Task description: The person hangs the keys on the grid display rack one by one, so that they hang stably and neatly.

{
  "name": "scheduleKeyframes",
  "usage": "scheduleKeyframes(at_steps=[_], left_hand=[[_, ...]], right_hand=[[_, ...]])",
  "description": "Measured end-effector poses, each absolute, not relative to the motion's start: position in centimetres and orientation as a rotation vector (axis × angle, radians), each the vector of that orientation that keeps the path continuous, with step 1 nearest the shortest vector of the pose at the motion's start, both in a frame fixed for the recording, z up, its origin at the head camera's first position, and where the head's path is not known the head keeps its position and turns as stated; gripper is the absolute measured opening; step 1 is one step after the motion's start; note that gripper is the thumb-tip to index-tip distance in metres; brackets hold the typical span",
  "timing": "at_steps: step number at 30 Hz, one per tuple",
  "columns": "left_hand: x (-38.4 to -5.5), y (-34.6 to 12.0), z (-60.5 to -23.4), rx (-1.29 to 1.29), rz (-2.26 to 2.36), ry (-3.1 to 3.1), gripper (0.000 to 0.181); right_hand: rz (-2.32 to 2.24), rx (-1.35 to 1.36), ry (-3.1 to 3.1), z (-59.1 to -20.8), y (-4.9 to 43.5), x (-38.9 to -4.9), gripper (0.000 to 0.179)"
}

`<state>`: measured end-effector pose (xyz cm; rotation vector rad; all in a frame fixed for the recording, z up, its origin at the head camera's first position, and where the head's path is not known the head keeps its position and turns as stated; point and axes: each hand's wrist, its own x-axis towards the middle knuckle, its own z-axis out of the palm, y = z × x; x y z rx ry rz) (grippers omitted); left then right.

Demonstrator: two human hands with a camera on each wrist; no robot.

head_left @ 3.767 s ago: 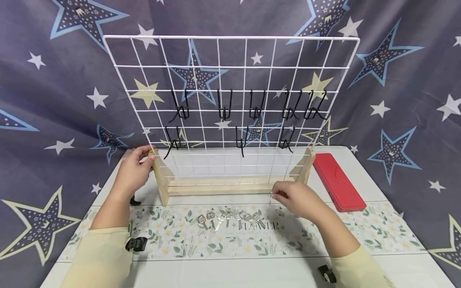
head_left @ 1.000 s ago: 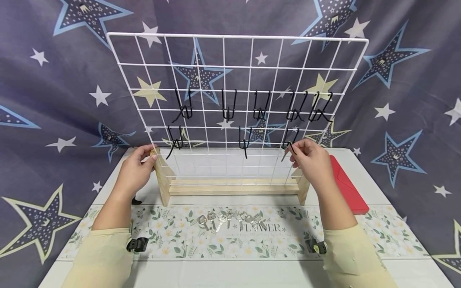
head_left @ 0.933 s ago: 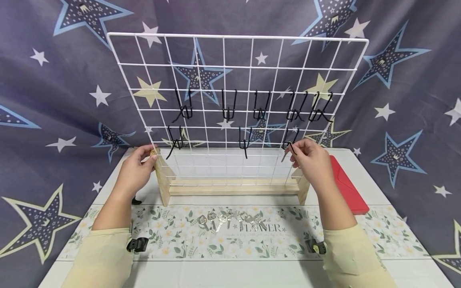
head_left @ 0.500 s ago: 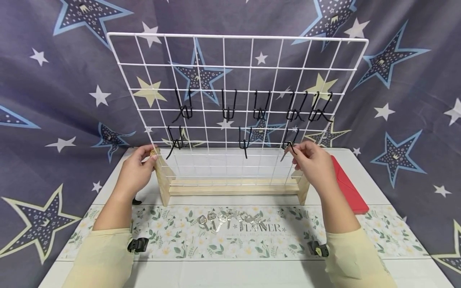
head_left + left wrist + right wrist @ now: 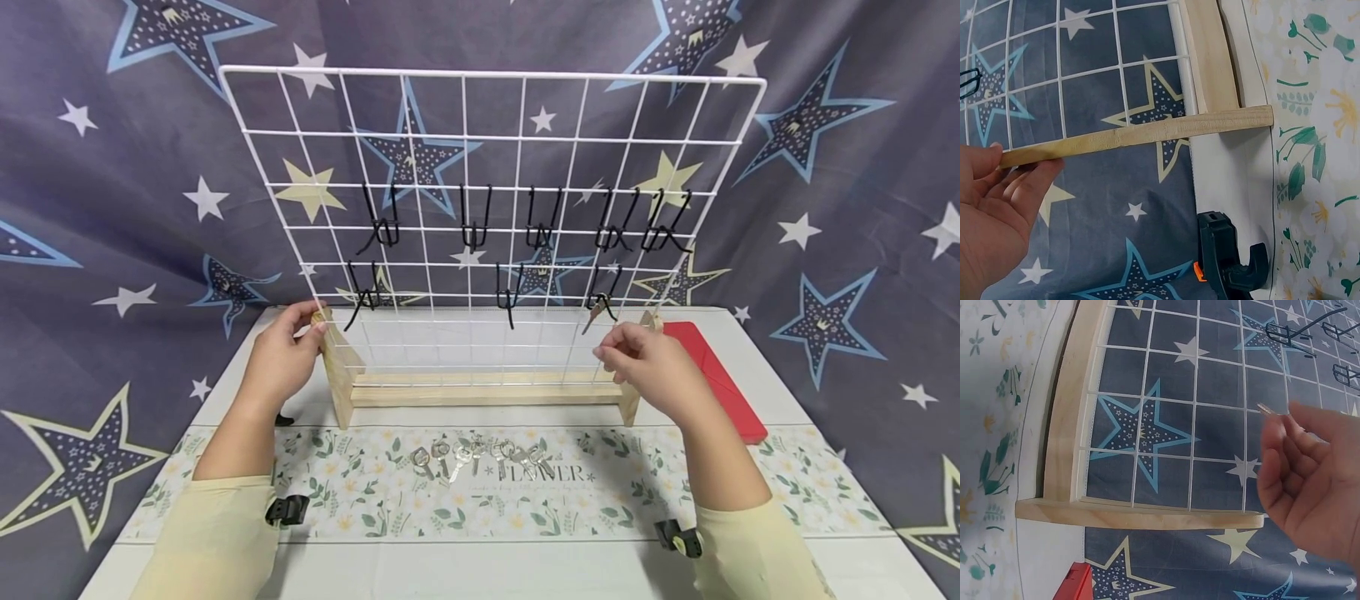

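Note:
A white wire grid rack [image 5: 493, 77] stands upright in a wooden base with black hooks on it. My left hand [image 5: 281, 354] grips the upper end of the base's left wooden side piece [image 5: 1129, 132] between thumb and fingers. One key [image 5: 595, 317] hangs from the lower right black hook [image 5: 604, 287]. My right hand [image 5: 648, 371] is just below and to the right of that key, fingers loosely bent, holding nothing. In the right wrist view the key's tip [image 5: 1264, 409] shows beside the fingertips. Several silver keys [image 5: 462, 457] with rings lie in front of the base.
A red flat case [image 5: 716, 383] lies right of the rack. A black clamp-like object [image 5: 1222, 253] stands beside the left side piece. The table has a floral strip [image 5: 360, 492], and a star-patterned cloth [image 5: 90, 208] hangs behind.
My right hand took a key from near the table up to the lower right hook, then let it go there and moved down. My left hand stays on the side piece.

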<state>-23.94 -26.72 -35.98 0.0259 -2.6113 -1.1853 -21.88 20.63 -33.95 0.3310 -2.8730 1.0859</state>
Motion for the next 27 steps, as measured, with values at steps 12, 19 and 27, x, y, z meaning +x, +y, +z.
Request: scheduleKeyframes(at_steps=[12, 19, 27], left_hand=[[-23.9, -26.7, -36.0, 0.039, -1.189, -2.613, 0.044], [-24.0, -26.7, -36.0, 0.046, -1.187, -2.612, 0.044], [-23.9, -26.7, -35.9, 0.055, -1.175, -2.623, 0.043]], right_hand=[[1.054, 0.605, -3.128, -37.0, 18.8, -22.3, 0.014], [0.997, 0.691, -3.228, -39.5, 17.2, -22.8, 0.009], [0.942, 0.747, -3.304, -41.9, 15.8, -22.8, 0.011]])
